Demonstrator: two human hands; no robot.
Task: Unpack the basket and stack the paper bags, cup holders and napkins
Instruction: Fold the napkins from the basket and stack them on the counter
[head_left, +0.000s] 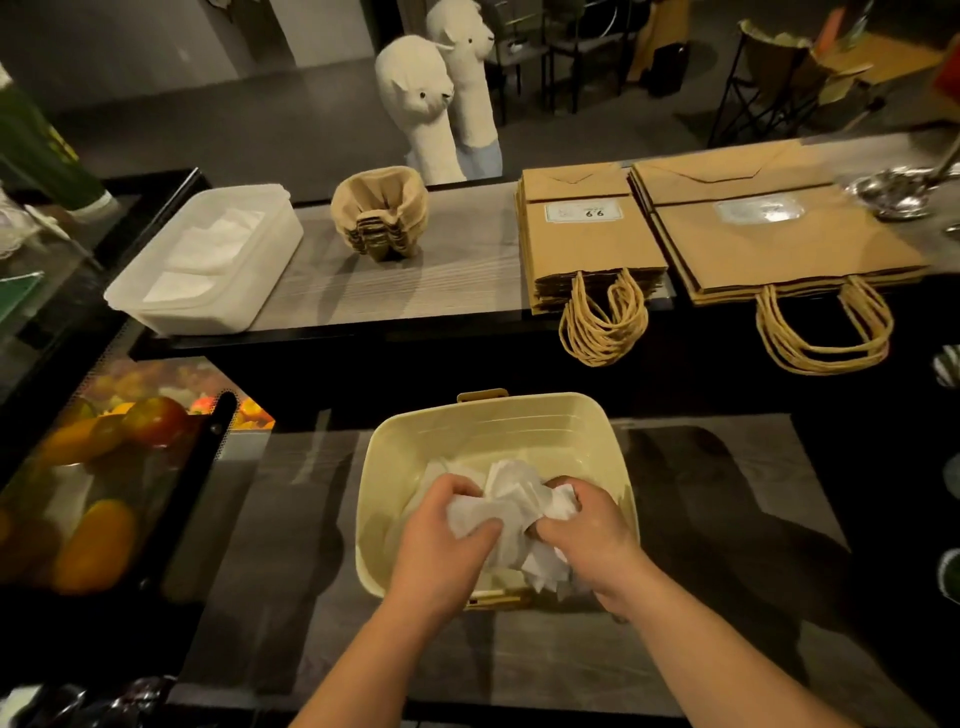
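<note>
A cream plastic basket (493, 415) stands on the lower counter in front of me. Inside it lies a bunch of white napkins (511, 501). My left hand (441, 540) grips the bunch from the left and my right hand (587, 535) grips it from the right, both down in the basket. On the upper counter lie a stack of small brown paper bags (587, 244), a stack of larger paper bags (769, 234) and a pile of nested brown cup holders (382, 210). A white plastic tub (171, 312) at the left holds folded napkins (208, 249).
A glass display case with fruit (104, 467) is at my left. Two white llama figures (441, 93) stand behind the upper counter. A metal ladle (893, 192) rests at the far right. Folding chairs stand in the background.
</note>
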